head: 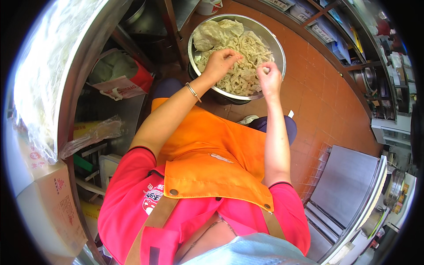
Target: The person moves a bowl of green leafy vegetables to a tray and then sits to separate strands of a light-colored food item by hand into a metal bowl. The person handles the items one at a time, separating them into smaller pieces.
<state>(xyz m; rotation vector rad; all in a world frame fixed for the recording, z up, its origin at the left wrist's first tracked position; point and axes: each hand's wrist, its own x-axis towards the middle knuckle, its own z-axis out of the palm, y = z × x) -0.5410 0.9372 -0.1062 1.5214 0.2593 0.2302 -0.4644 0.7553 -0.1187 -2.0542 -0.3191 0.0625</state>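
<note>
A wide steel bowl (281, 49) stands before me, holding a heap of pale shredded food (243, 74), which looks like shredded meat. Larger unshredded pale pieces (208, 35) lie at its far left side. My left hand (223, 63), below a metal bangle, is over the middle of the heap with thumb and fingers pinched together; a small shred seems to be between them. At the bowl's right side, my right hand (270, 78) is curled round a small pale piece of the same food. The bowl rests on a dark support that is mostly hidden.
Red tiled floor (314, 99) lies right of the bowl. Steel shelving (351, 66) with containers runs along the far right. At left are a metal table with plastic-covered goods, a red and white bag (122, 86) and a cardboard box (56, 202). A white bucket (208, 7) stands beyond the bowl.
</note>
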